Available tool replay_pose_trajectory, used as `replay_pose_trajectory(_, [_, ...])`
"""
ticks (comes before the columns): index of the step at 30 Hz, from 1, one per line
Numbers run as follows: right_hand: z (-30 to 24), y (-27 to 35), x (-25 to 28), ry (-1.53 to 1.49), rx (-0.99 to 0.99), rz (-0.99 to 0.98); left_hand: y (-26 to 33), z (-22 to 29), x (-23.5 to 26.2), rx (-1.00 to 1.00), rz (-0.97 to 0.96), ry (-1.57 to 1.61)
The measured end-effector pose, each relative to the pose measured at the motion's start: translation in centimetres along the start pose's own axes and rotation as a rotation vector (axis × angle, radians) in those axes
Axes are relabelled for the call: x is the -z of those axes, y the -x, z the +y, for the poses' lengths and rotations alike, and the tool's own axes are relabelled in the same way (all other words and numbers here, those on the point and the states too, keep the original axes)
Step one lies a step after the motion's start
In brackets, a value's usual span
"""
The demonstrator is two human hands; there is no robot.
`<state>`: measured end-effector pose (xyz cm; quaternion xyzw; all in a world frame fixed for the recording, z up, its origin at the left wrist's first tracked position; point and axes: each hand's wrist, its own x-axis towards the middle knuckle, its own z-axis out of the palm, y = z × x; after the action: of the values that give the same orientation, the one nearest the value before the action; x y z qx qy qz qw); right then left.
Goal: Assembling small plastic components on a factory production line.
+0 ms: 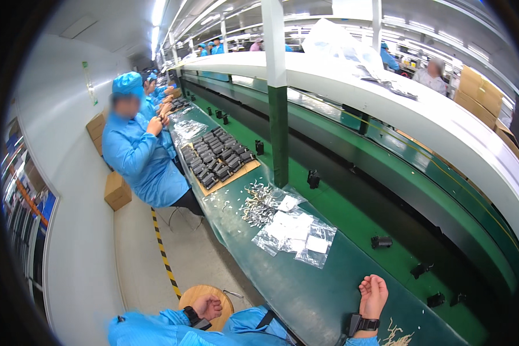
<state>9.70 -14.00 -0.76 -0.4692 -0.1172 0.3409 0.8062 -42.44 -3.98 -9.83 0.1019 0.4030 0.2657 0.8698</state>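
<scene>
My left hand (208, 307) hangs over a round wooden stool (191, 295), left of the bench, its fingers loosely bent and apart with nothing in them. Above the green bench (305, 282), my right hand (374, 294) has its fingers curled together, and no object shows in it. Close to the right wrist, thin pale strips (397, 334) lie on the bench. Clear plastic bags with white labels (297, 235) are farther up the bench. Beside them is a heap of small metal and pale pieces (259, 205). Both wrists carry black straps with a device.
Rows of black parts (218, 154) lie on a cardboard sheet (230, 181). Single black parts (380, 242) stand along the green belt (340, 213). A green-and-white post (278, 115) rises beside the bench. A co-worker in blue (141, 150) sits at the left; cardboard boxes (117, 190) are behind.
</scene>
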Motion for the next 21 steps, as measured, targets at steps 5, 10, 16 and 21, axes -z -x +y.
replay_pose_trajectory(5, [0.3,3.9,0.3,0.104,0.002,-0.04,-2.5,4.2,-8.6,-0.419,-0.059,-0.115])
replay_pose_trajectory(10, [-2.0,14.7,1.5,0.452,-0.111,-0.139,-5.1,5.8,-15.3,-0.577,-0.241,-0.327])
replay_pose_trajectory(16, [-2.0,27.6,6.3,0.337,-0.425,-0.172,-9.4,2.8,-19.9,-0.463,-0.486,-0.474])
replay_pose_trajectory(21, [-4.1,28.3,3.8,0.499,-0.399,-0.148,-13.2,0.0,-23.1,-0.391,-0.585,-0.573])
